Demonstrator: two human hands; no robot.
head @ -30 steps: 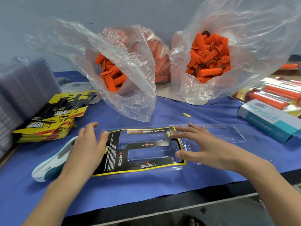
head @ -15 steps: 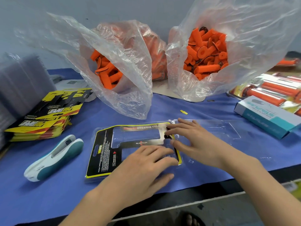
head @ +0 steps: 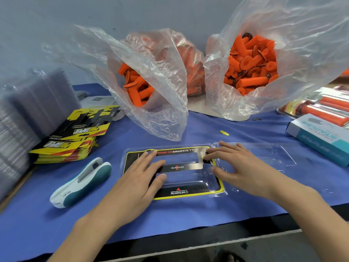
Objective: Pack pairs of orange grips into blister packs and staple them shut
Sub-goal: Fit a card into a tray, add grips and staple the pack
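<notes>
Checking in on the packing: a second ago our left hand (head: 139, 178) was parked at the left end of the blister pack (head: 186, 178), right by the stapler (head: 83, 182). Now it's slid over and lies flat on the card insert (head: 177, 191), straight fingers pressing it down into the tray, grip apart and holding nothing. Our right hand (head: 243, 167) has barely budged, fingertips (head: 207, 157) touching the insert's right edge near the fold, grip also apart, nothing pinched. The pack sits on the blue tabletop (head: 188, 216) in the lower middle of the frame, its clear lid half (head: 273, 157) lying open to the right. So we reckon the card is about seated, and both cavities are bare: the orange grips (head: 251, 72) are all in their bags, upper middle and upper right. Next up is grabbing a pair; stapling's a way off.
</notes>
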